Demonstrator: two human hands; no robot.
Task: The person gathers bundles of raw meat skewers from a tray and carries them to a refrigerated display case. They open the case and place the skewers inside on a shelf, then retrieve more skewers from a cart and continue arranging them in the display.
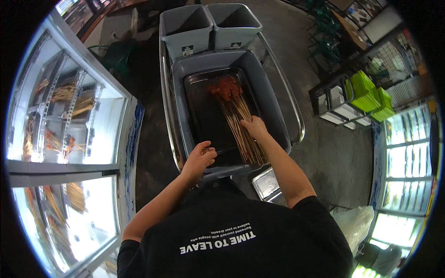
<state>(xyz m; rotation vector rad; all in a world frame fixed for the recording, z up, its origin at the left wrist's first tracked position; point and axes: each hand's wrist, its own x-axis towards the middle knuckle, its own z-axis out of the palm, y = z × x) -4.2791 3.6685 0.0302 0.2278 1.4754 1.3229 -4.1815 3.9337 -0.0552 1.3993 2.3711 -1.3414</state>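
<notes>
A bundle of bamboo skewers [240, 135] with red, seasoned meat [227, 88] at the far ends lies on a dark metal tray [205, 121]. The tray sits inside a grey plastic bin [274, 111]. My right hand [256, 128] is closed around part of the sticks near mid-length, thumb on top; its other fingers are mostly hidden. Over the bin's near left corner is my left hand [201, 158], its fingers loosely curled and apart with nothing visible in them.
The bin rests on a metal-railed cart [288, 87], with two tall grey bins [186, 31] behind it. At left stands a lit glass-door refrigerator [104, 132] holding skewers. Bright green items [363, 90] fill a rack at right. Another metal tray [267, 183] lies low beside me.
</notes>
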